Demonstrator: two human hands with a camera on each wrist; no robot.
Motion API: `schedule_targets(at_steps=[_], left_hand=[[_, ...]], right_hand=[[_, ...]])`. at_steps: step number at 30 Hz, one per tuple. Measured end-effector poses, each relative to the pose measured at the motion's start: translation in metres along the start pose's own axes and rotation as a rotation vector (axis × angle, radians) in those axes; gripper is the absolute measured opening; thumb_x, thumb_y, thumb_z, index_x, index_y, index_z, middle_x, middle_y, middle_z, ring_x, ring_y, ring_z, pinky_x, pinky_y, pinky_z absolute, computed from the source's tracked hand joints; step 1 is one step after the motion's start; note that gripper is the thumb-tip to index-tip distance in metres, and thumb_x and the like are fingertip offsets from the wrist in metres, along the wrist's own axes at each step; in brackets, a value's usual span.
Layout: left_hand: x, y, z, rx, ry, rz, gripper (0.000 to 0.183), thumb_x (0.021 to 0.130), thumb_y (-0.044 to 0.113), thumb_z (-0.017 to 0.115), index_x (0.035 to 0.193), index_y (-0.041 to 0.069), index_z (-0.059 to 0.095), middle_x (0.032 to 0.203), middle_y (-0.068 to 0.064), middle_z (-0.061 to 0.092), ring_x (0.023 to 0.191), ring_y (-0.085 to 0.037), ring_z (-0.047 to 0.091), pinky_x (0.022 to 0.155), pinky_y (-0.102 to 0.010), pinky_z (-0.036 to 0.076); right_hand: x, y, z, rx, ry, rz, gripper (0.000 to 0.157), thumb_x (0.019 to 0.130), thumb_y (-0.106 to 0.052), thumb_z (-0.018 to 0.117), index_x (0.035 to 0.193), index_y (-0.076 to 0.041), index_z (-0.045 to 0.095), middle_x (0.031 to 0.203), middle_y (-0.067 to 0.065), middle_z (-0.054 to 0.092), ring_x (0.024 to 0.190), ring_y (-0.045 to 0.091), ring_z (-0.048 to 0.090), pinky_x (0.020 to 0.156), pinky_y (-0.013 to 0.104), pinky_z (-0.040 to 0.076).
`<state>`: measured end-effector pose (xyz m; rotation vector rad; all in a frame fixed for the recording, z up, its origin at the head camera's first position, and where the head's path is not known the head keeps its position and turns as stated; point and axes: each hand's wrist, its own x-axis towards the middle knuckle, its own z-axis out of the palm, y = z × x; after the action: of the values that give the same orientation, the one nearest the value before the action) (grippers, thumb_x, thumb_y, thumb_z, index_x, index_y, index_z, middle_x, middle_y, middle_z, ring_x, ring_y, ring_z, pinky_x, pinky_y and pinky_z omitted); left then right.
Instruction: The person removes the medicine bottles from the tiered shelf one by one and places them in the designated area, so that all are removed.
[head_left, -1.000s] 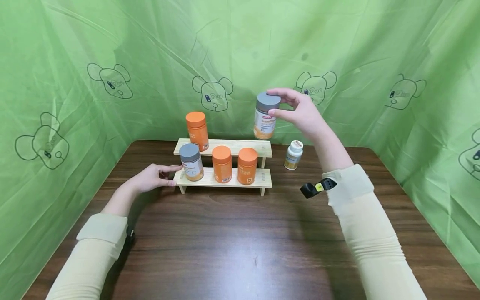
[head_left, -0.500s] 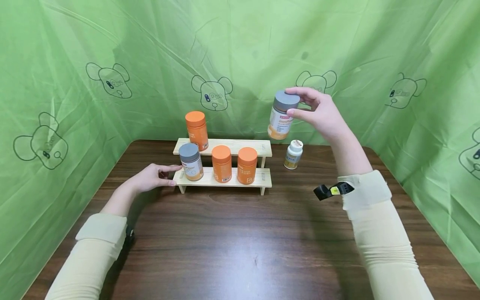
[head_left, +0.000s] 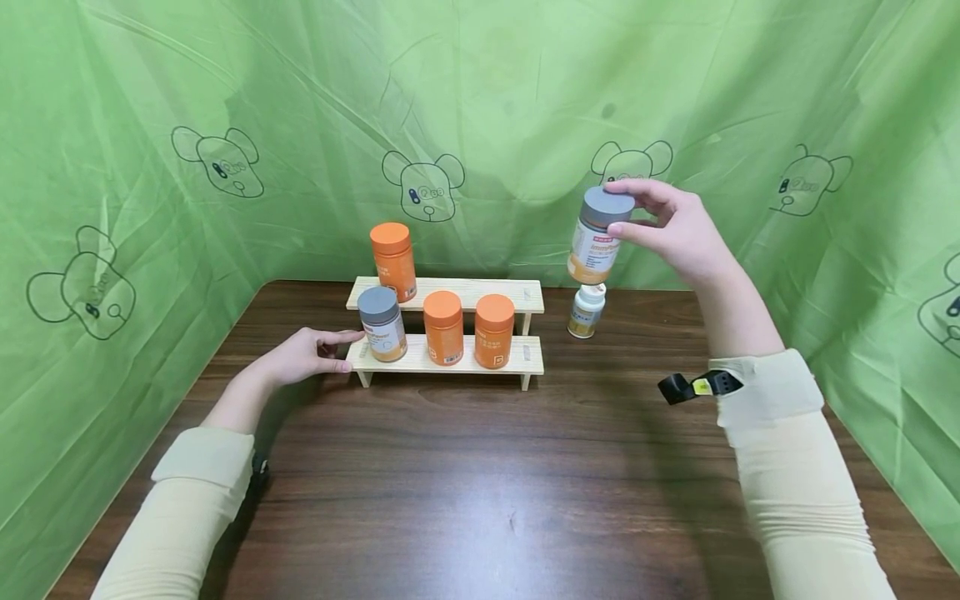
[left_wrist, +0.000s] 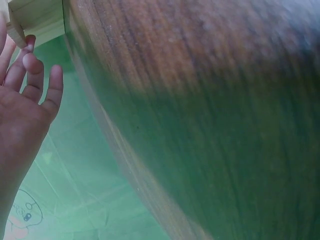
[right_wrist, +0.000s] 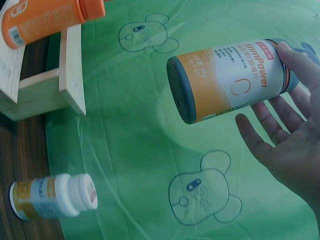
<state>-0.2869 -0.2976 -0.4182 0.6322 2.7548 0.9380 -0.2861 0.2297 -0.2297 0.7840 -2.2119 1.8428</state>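
Carrying seems in hand: the right hand (head_left: 681, 232), fingers curved, holds a jar (head_left: 594, 252) aloft, two o'clock from the rack (head_left: 480, 293) gripped at nine by the left hand (head_left: 302, 357); lowering likely calls for clearing the bottle (head_left: 585, 318)

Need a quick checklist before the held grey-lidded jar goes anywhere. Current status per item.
1. Jar secured: ok. The right hand holds the grey-lidded jar by its lid.
2. Jar off all supports: ok. It hangs in the air, right of the upper shelf.
3. Jar apart from the white bottle: ok. They overlap in the head view, but the right wrist view shows a gap.
4. White bottle upright on the table: ok.
5. Lower shelf held firmly: cannot tell. The left hand is at its left end; force isn't visible.
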Motion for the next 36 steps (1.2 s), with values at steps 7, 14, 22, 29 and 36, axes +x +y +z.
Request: schedule_targets(at_steps=[7, 14, 22, 29, 36], left_hand=[[-0.001, 0.000, 0.000, 0.002, 0.004, 0.008, 0.063, 0.078, 0.039, 0.076, 0.134, 0.021, 0.055, 0.119, -0.006, 0.064, 0.074, -0.017, 0.050, 0.066, -0.027, 0.043], [-0.001, 0.001, 0.000, 0.001, 0.002, -0.006, 0.063, 0.078, 0.040, 0.076, 0.134, 0.022, 0.055, 0.097, -0.009, 0.064, 0.073, -0.017, 0.047, 0.064, -0.027, 0.041], [-0.001, 0.003, 0.000, 0.010, 0.004, -0.002, 0.063, 0.078, 0.040, 0.076, 0.135, 0.023, 0.055, 0.078, -0.004, 0.055, 0.071, -0.017, 0.047, 0.062, -0.028, 0.041], [-0.001, 0.002, 0.000, 0.011, 0.001, -0.005, 0.063, 0.078, 0.039, 0.075, 0.135, 0.022, 0.054, 0.070, 0.000, 0.046, 0.069, -0.017, 0.046, 0.060, -0.028, 0.040], [0.000, 0.000, 0.001, 0.008, 0.002, 0.010, 0.063, 0.079, 0.037, 0.075, 0.135, 0.019, 0.054, 0.070, -0.001, 0.047, 0.068, -0.017, 0.046, 0.059, -0.028, 0.039]], right_hand=[[-0.008, 0.004, -0.013, -0.017, 0.008, 0.021, 0.046, 0.080, 0.003, 0.071, 0.125, -0.004, 0.060, 0.123, 0.007, 0.058, 0.107, 0.019, 0.056, 0.082, 0.021, 0.048], [-0.019, 0.016, -0.028, -0.015, 0.033, 0.024, 0.048, 0.080, 0.006, 0.070, 0.125, -0.003, 0.059, 0.122, 0.007, 0.058, 0.109, 0.017, 0.055, 0.085, 0.019, 0.048], [-0.031, 0.028, -0.043, -0.118, 0.073, 0.090, 0.050, 0.082, 0.001, 0.070, 0.129, -0.008, 0.058, 0.120, 0.000, 0.059, 0.104, 0.013, 0.058, 0.082, 0.016, 0.048], [-0.040, 0.047, -0.054, -0.267, 0.094, 0.147, 0.052, 0.085, -0.007, 0.070, 0.134, -0.013, 0.054, 0.122, -0.006, 0.057, 0.104, 0.005, 0.058, 0.081, 0.014, 0.047], [-0.045, 0.076, -0.062, -0.346, 0.165, 0.161, 0.052, 0.084, -0.014, 0.072, 0.133, -0.017, 0.055, 0.119, -0.011, 0.058, 0.108, 0.003, 0.052, 0.082, 0.012, 0.044]])
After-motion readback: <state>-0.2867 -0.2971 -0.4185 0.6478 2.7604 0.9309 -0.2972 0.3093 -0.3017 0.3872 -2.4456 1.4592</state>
